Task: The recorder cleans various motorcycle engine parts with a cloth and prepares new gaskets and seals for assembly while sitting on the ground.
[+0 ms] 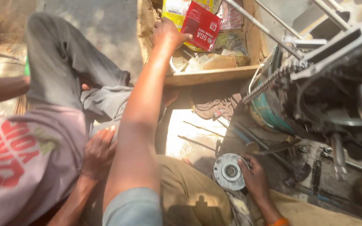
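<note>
I take the wooden crate [208,76] at the top of the view as my landmark, and the largest thing near it is the motorcycle frame [327,83] just to its right, with a drive chain [273,79] running down toward the crate's lower right corner and a teal part behind the chain. To the left of the crate a co-worker sits close in grey trousers [63,62] and a pale shirt with red print [26,155]; that person's hand [99,152] rests on the grey cloth well below and left of the crate. Below the crate lies a sunlit patch of floor [189,134] with thin rods across it, and further right of that a scatter of dark tools. My left hand [168,34] reaches up into the crate, fingers pinched on the edge of a red carton [202,25] that lies tilted over a yellow packet [177,9] among other wrappers. My right hand [254,178], well below the crate, is closed on the rim of a round metal hub [229,171] with a bearing hole in its middle, held over my tan trousers [189,192]
</note>
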